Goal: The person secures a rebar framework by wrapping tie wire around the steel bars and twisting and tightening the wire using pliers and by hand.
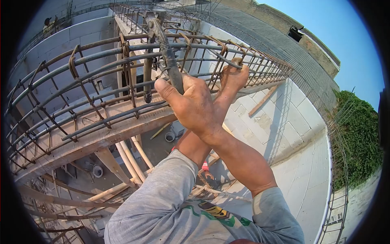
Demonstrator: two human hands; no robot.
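Note:
My forearms cross, the right over the left. My right hand (pixel 191 101) is wrapped round one dark handle of a long-handled metal tool (pixel 170 61). The tool's head (pixel 155 20) points up above the rebar cage (pixel 95 76), and its other handle hangs down among the bars. Farther right, my left hand (pixel 235 76) is closed on a steel bar (pixel 222 58) at the cage's near side. Thin bent ties hold the long bars together. The cage lies along a wooden formwork board (pixel 101 136).
Below are wooden poles (pixel 132 160), buckets (pixel 98 171) and a person's red sleeve (pixel 205 166). Pale block walls (pixel 280 110) stand at the right. Another person (pixel 49 26) is at the upper left. Beyond lie a corrugated roof (pixel 260 44) and green foliage (pixel 355 138).

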